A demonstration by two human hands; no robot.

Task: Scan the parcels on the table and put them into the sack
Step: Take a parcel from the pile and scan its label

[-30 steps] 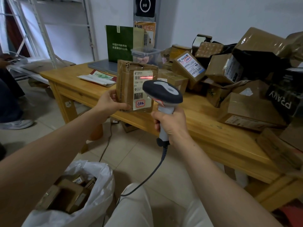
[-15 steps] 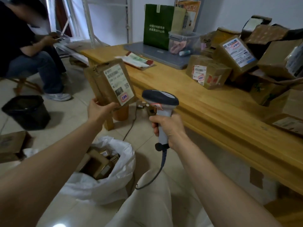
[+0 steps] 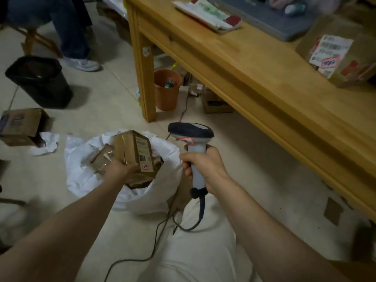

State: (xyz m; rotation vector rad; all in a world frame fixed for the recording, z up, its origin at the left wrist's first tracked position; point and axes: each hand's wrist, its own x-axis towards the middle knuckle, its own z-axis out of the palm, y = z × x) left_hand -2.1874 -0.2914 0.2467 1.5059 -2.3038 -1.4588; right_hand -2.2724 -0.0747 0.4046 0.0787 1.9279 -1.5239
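**Brown parcel at the mouth of the white sack**

Cardboard filled the left hand (image 3: 120,168): its fingers were curled round the lower edge of a taped brown parcel (image 3: 133,151), which sat tilted in the open mouth of the white sack (image 3: 142,200) on the floor tiles. The parcel's printed label faced up and to the right, with a red-edged sticker at its lower corner. A smaller taped box (image 3: 102,159) lay just beside it inside the sack; whether the two touched could not be told. The right hand (image 3: 205,165) was wrapped tight round the grey handle of the scanner (image 3: 191,132), held upright just right of the sack. Its cable (image 3: 200,216) trailed down across a pale trouser leg (image 3: 203,257) to the floor. The wooden desk (image 3: 264,84) stood to the right, carrying another labelled parcel (image 3: 343,55), some papers (image 3: 207,15) and a grey slab (image 3: 284,23). Under it stood an orange bin (image 3: 165,94). A black bin (image 3: 38,82) and an open carton (image 3: 22,125) sat well off to the left.
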